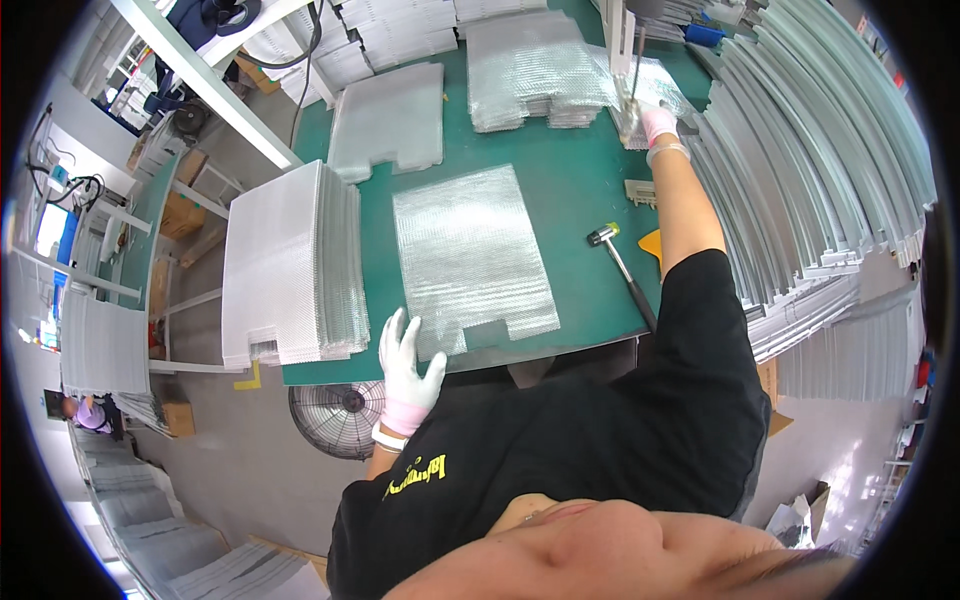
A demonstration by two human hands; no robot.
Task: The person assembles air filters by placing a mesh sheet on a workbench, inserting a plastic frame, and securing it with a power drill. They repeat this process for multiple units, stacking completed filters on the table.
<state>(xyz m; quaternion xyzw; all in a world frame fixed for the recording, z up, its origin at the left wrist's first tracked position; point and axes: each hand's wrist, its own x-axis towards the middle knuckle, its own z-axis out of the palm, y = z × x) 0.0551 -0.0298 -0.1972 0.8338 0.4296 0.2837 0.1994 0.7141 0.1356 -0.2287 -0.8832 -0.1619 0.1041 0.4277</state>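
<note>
My left hand [406, 368], in a white glove with a pink cuff, has its fingers apart at the near left corner of a silvery mesh panel [470, 245]. The panel lies flat, with a notch in its near edge. My right arm stretches to the far right, where my gloved right hand [658, 124] is beside the lower end of a thin hanging rod [636, 75], over another shiny mesh sheet [660, 84]. Its fingers are mostly hidden, so I cannot make out a grip. A mallet [622, 268] with a black handle lies right of the near panel.
Stacks of notched panels stand at the left [280, 265] and back [530, 65] of the green table [540, 200]. A lower pile [388, 115] lies between them. Tall rows of panels [800, 150] fill the right side. A fan [340, 415] stands below the near edge.
</note>
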